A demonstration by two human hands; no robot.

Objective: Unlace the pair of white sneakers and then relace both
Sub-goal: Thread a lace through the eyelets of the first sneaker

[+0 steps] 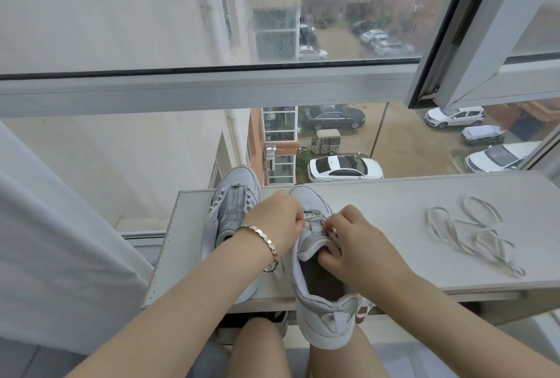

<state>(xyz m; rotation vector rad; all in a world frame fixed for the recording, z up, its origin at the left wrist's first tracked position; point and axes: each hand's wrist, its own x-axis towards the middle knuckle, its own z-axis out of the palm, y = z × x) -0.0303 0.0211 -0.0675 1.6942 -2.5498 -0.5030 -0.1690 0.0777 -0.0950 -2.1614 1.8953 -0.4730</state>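
Two white sneakers stand on a pale shelf (pixel 394 196) by the window. The left sneaker (pixel 233 205) has bare eyelets and no lace. The right sneaker (pixel 321 311) sticks out over the shelf's near edge, its heel above my knee. My left hand (pixel 277 220), with a bracelet on the wrist, pinches the lace (pixel 313 217) at the sneaker's left eyelets. My right hand (pixel 354 241) pinches the lace at the tongue, thumb inside the opening. A loose white lace (pixel 475 232) lies tangled on the shelf to the right.
The window frame (pixel 212 90) runs across just behind the shelf, with an open sash (pixel 485 29) at the upper right. A white curtain (pixel 60 241) hangs at the left. My bare knees (pixel 260 347) are under the shelf's front edge.
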